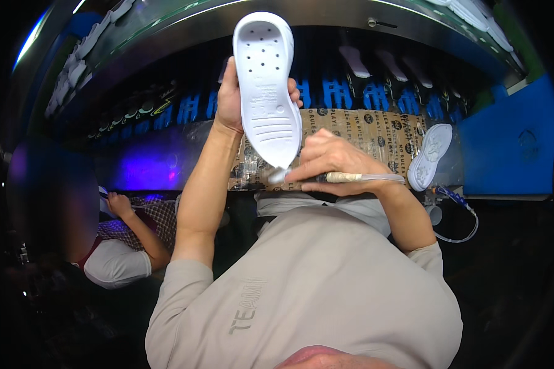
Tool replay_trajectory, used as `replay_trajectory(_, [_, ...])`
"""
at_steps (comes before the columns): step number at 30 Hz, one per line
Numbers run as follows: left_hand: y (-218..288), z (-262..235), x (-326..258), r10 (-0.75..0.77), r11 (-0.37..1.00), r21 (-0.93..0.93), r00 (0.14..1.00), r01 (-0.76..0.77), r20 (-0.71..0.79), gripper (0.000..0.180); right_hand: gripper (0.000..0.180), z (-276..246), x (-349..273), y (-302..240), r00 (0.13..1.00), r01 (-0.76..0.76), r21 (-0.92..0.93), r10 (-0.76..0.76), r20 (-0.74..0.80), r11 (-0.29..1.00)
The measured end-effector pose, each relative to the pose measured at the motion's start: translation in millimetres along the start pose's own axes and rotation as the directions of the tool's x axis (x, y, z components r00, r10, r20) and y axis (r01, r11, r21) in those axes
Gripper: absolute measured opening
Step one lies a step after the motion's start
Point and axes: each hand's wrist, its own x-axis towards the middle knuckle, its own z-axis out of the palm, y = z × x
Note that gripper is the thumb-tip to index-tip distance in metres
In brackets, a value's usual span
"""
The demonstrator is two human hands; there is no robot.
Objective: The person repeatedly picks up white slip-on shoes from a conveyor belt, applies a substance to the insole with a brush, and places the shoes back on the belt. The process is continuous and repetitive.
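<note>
My left hand [230,103] grips a white shoe sole [266,92] from behind, its thumb along the left edge and fingertips curling over the right one. The sole is held up lengthwise, with a hollowed, holed end at the top, ribs lower down and a narrow end towards me. In my right hand [335,155] is a brush [279,176] with a pale, blurred tip, a dark handle and a clear tube running off past the wrist. The brush tip is at the sole's narrow end; whether it touches is unclear.
Printed cardboard under clear film [369,132] covers the bench. Another white sole [429,157] lies at its right, near a blue panel [505,141]. Behind, blue racks [335,92] hold several shoe parts. A co-worker's hand [119,204] shows at left.
</note>
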Motion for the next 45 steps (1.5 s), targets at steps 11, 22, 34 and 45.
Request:
replay_trajectory(11, [6,32,39,-0.271,0.313,0.793,0.849,0.523,-0.453,0.079,0.031,-18,-4,-1,0.997,-0.007,0.015,0.008,-0.078,1.0])
replay_trajectory(22, [12,40,40,-0.355,0.055,0.803,0.763,0.594,-0.54,0.076,0.036,-32,-5,1,1.0,-0.015,-0.266,0.016,0.003,0.964])
replay_trajectory(34, [30,36,19,-0.332,-0.033,0.814,0.762,0.58,-0.557,0.08,0.034,-51,-23,8,0.988,-0.097,-0.304,0.055,-0.144,0.948])
replay_trajectory(45, [30,21,-4,-0.289,0.03,0.777,0.75,0.629,-0.595,0.084,0.033,-83,-29,12,0.995,-0.072,-0.335,0.091,0.04,0.939])
